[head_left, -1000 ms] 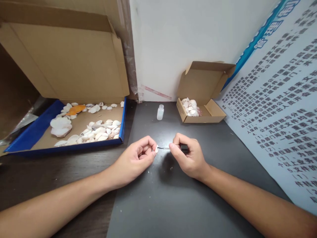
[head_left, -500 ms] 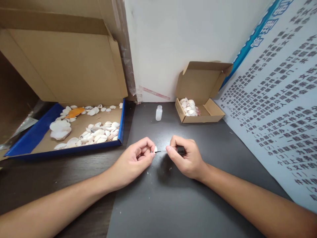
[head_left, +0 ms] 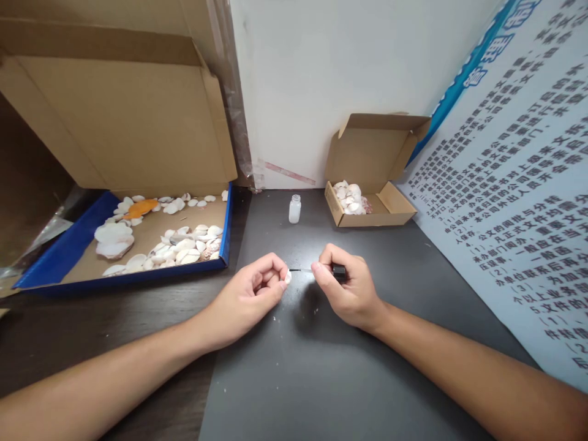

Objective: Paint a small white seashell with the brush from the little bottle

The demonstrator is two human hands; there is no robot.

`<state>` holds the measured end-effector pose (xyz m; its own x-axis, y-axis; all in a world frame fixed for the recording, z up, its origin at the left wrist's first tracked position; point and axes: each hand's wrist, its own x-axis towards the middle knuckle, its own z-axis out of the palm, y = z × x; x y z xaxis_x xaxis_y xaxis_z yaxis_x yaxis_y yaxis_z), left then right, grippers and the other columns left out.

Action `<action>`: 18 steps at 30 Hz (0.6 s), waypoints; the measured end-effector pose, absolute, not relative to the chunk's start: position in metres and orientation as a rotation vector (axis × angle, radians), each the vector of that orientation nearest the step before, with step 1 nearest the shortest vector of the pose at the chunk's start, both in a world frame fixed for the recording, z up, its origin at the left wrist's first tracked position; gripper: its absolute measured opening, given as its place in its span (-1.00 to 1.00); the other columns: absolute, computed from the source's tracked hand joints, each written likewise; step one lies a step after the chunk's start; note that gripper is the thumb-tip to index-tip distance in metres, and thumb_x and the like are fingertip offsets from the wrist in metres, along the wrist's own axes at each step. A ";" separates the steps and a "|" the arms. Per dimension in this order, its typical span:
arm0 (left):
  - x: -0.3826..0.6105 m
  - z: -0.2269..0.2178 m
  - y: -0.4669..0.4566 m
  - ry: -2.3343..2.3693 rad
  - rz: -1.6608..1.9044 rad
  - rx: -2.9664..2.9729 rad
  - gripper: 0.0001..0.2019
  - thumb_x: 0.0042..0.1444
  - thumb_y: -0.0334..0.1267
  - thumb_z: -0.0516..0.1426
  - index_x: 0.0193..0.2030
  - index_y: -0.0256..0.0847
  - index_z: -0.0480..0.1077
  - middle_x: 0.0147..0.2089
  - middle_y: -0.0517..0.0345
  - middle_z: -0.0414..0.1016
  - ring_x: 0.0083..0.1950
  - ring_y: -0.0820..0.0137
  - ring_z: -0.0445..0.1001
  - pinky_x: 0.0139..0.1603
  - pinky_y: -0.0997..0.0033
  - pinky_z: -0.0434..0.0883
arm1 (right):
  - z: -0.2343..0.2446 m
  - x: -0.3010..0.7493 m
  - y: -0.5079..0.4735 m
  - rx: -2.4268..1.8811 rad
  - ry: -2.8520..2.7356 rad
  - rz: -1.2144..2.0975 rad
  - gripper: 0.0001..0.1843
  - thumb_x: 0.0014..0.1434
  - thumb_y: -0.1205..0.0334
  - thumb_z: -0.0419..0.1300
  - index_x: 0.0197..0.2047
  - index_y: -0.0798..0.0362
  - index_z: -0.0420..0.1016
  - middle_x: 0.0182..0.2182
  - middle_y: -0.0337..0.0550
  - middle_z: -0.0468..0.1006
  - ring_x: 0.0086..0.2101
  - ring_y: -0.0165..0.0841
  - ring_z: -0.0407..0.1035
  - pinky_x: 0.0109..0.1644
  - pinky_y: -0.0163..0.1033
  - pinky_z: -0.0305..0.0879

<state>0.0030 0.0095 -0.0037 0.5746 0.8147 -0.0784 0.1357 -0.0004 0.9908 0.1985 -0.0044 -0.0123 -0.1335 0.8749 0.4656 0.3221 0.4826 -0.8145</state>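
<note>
Shell point(head_left: 287, 277), small and white, sits pinched at the fingertips of the left hand point(head_left: 250, 298), just left of frame centre; only its right edge pokes out past the thumb and forefinger, rest hidden by the curled fingers. Left hand clenched around it, hovering just over the dark mat point(head_left: 321, 367). Right hand point(head_left: 349, 291) grips a thin brush point(head_left: 301, 270) by its black cap point(head_left: 339, 271), thumb and forefinger clamped near where the stem begins. Stem runs level to the left, tip meeting the exposed edge of the shell; looks like touching, but it's too small to be sure. So the shell lies between the two hands, right at the brush tip, with the hands near each other but apart.

Small open bottle point(head_left: 294, 209) with whitish contents stands upright on the mat, above the hands, centre frame. To its right, a little open cardboard box point(head_left: 390, 211) holds a few pale shells. Left of frame: big flat box with blue rim point(head_left: 68, 245), lid up, many white shells and one orange shell point(head_left: 140, 207) scattered inside. Printed poster point(head_left: 519, 196) leans along the right edge. White specks on the mat under the hands.
</note>
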 end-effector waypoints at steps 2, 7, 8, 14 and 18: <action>0.002 -0.004 0.009 0.844 0.654 1.497 -0.82 0.29 -0.14 0.06 -0.27 -0.17 0.21 -0.52 0.42 0.07 -0.52 0.56 0.01 -0.52 0.54 0.03 | -0.013 0.199 -0.005 -1.025 -1.714 0.678 -0.68 0.23 0.27 0.12 -0.51 -0.01 0.11 -0.65 -0.42 0.14 -0.62 -0.51 0.04 -0.54 -0.38 0.02; 0.000 -0.007 0.009 0.830 0.638 1.493 -0.81 0.31 -0.12 0.05 -0.26 -0.17 0.22 -0.50 0.41 0.06 -0.51 0.55 0.00 -0.50 0.54 0.05 | -0.012 0.199 -0.003 -1.099 -1.722 0.622 -0.68 0.22 0.28 0.11 -0.53 -0.01 0.09 -0.65 -0.41 0.11 -0.62 -0.51 0.01 -0.54 -0.36 0.00; 0.000 -0.007 0.009 0.826 0.633 1.489 -0.81 0.31 -0.11 0.05 -0.26 -0.16 0.22 -0.50 0.41 0.06 -0.50 0.55 0.00 -0.50 0.54 0.05 | -0.012 0.199 -0.003 -1.100 -1.710 0.622 -0.67 0.23 0.27 0.10 -0.52 -0.01 0.08 -0.65 -0.41 0.11 -0.62 -0.51 0.01 -0.54 -0.36 0.00; 0.001 -0.009 0.010 0.830 0.623 1.482 -0.78 0.31 -0.09 0.06 -0.27 -0.17 0.21 -0.50 0.40 0.06 -0.51 0.55 -0.01 -0.50 0.53 0.04 | -0.011 0.200 -0.003 -1.035 -1.763 0.657 -0.70 0.20 0.27 0.12 -0.52 -0.01 0.11 -0.65 -0.41 0.13 -0.62 -0.50 0.02 -0.54 -0.36 0.02; 0.001 -0.007 0.010 0.828 0.601 1.482 -0.77 0.30 -0.07 0.06 -0.28 -0.18 0.21 -0.52 0.41 0.05 -0.52 0.55 -0.03 -0.51 0.52 0.01 | -0.011 0.199 -0.004 -1.049 -1.719 0.634 -0.69 0.21 0.28 0.11 -0.52 -0.02 0.10 -0.65 -0.41 0.12 -0.63 -0.51 0.02 -0.55 -0.37 0.01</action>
